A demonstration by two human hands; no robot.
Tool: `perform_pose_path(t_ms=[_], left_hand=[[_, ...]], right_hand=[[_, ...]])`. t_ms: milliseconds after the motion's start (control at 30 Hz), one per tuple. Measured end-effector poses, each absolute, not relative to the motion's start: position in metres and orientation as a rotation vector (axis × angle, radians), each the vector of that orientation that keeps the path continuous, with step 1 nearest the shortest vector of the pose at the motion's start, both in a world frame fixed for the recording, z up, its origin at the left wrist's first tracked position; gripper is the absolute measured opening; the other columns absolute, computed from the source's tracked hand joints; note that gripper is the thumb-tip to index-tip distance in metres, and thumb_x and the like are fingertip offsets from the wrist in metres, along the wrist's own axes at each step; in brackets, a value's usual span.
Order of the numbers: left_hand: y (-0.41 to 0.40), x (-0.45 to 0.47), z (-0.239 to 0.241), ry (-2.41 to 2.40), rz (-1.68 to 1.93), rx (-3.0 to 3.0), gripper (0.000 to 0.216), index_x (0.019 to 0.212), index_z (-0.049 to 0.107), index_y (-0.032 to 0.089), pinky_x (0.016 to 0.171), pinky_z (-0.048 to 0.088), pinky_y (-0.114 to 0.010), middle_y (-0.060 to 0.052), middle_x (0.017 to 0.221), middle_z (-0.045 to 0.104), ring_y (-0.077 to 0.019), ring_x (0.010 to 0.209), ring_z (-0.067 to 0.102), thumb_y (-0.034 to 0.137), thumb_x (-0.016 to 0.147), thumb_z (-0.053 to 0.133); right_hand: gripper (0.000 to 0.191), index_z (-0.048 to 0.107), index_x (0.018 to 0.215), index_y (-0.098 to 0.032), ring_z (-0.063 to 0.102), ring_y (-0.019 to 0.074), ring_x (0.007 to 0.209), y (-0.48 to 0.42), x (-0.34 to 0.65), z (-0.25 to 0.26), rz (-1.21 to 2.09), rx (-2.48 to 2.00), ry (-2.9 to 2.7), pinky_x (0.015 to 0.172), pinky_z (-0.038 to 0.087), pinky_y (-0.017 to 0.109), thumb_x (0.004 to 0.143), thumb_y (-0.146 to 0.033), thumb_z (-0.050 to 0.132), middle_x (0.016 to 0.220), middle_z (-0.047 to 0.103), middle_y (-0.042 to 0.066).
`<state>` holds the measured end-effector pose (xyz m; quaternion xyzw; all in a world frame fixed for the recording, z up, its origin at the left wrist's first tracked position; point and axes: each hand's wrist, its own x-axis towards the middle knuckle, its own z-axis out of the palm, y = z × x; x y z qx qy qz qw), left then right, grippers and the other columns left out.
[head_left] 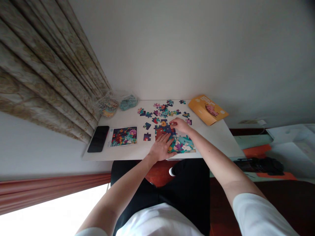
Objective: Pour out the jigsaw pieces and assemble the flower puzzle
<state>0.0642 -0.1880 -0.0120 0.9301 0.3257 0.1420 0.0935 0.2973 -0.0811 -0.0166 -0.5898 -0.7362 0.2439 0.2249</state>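
Observation:
A partly built jigsaw puzzle (183, 145) lies at the near edge of a small white table (216, 137). My left hand (162, 147) rests flat on its left part, fingers stretched out. My right hand (179, 125) sits at the puzzle's far edge, fingers pinched on a small puzzle piece (172, 124). Several loose pieces (163, 111) are scattered beyond the hands. One loose piece (147, 137) lies to the left of my left hand.
A reference picture card (123, 136) and a black phone (98, 138) lie at the table's left. An orange puzzle box (208, 109) sits at the far right corner. Plastic bags (115, 103) lie by the curtain (49, 72). Clutter sits on the floor at right.

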Motion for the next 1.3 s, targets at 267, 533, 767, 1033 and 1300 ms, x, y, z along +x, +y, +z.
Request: perform_pose_path(t_ms=[267,533,767,1033,1300], left_hand=[[-0.188,0.064,-0.013,0.964,0.428,2.757,0.077,0.145,0.058,0.015,0.123,0.036,-0.054,-0.021,0.160,0.047,-0.0381,0.148,0.046,0.068,0.089,0.065],[-0.186,0.063,-0.014,0.942,0.436,2.757,0.080,0.146,0.058,0.014,0.125,0.034,-0.053,-0.021,0.160,0.047,-0.0363,0.149,0.045,0.069,0.089,0.066],[-0.187,0.060,-0.013,0.907,0.489,2.748,0.074,0.144,0.060,0.014,0.126,0.033,-0.053,-0.019,0.154,0.055,-0.0340,0.146,0.050,0.067,0.092,0.063],[-0.174,0.063,-0.005,0.958,0.599,2.688,0.043,0.133,0.068,0.020,0.124,0.040,-0.047,-0.012,0.142,0.065,-0.0264,0.135,0.060,0.049,0.105,0.051],[-0.146,0.081,-0.015,1.072,0.446,2.747,0.052,0.149,0.055,0.024,0.124,0.035,-0.056,-0.010,0.160,0.051,-0.0315,0.148,0.047,0.051,0.105,0.049]], right_hand=[[0.018,0.080,0.102,-0.023,0.066,0.0179,0.078,-0.093,0.292,-0.021,0.652,-1.613,-1.910,0.079,0.053,0.030,0.083,-0.022,0.080,0.093,0.071,0.005],[0.025,0.077,0.096,-0.019,0.070,0.0234,0.086,-0.114,0.325,-0.027,0.514,-1.581,-1.425,0.086,0.055,0.038,0.091,-0.037,0.060,0.098,0.078,0.010],[0.034,0.075,0.091,-0.017,0.067,0.0256,0.079,-0.153,0.382,-0.036,0.259,-1.733,-1.245,0.081,0.055,0.042,0.089,-0.046,0.056,0.090,0.077,0.013],[0.036,0.075,0.098,-0.017,0.064,0.0254,0.077,-0.160,0.383,-0.039,0.258,-1.782,-1.250,0.080,0.054,0.042,0.090,-0.047,0.056,0.090,0.075,0.013],[0.035,0.074,0.107,-0.014,0.063,0.0285,0.089,-0.160,0.377,-0.038,0.139,-1.787,-1.430,0.092,0.052,0.046,0.090,-0.038,0.056,0.101,0.070,0.016]])
